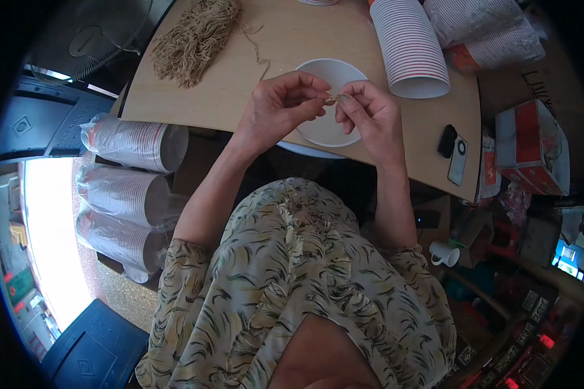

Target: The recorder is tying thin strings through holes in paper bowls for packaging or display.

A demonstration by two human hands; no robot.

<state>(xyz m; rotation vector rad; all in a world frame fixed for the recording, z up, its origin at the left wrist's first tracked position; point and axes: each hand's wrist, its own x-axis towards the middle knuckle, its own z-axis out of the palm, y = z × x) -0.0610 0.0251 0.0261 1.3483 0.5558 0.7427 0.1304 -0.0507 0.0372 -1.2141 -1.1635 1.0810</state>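
Both hands meet over a round white bowl (316, 134) near the table's front edge. The fingertips of my left hand (276, 107) and my right hand (375, 122) pinch a small tan scrap (331, 101) between them. It is too small to make out its kind. To the far left lies a heap of tan, crinkled strands (196, 45), apart from both hands. A few loose strands (261, 57) trail from it toward my left hand. The bowl's inside is partly hidden behind my hands.
A long stack of white paper tubs (410, 45) lies at the right of the table, bagged stacks (493, 35) behind it. A phone (457, 160) and a black object (446, 141) lie near the right edge. Wrapped tub stacks (133, 144) stand left, below the tabletop. A white mug (444, 253) is lower right.
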